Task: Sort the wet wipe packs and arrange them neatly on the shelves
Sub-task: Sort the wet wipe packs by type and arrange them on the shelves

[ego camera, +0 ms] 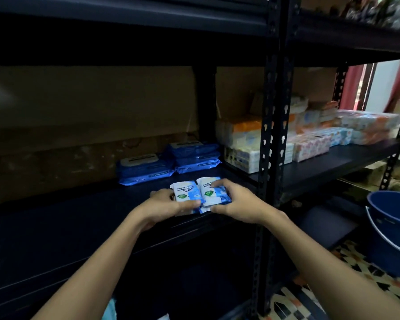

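Head view. Step in hand, as judged: setting two small white-and-blue antibacterial wipe packs side by side at the front edge of the dark shelf (67, 218).

Left hand (165, 202) has its fingers curled round the left pack (187, 192). Right hand (232, 200) is clamped on the right pack (211, 191), thumb across its top. The packs touch along their inner edges; the hands are close together, one at 9 o'clock of the pair and one at 3.

At 12 o'clock of the pair, further back on the same shelf: larger blue wipe packs, one flip-lid pack (143, 168) lying alone, and a stack of blue packs (194, 157) just beside it at 2 o'clock.

Next move, judged: square the pair up with the blue rows, then release.

Containers: blue bucket (390, 229) on the floor at 3 o'clock; contents not visible. The neighbouring shelf bay holds orange and white tissue packs (310, 137).
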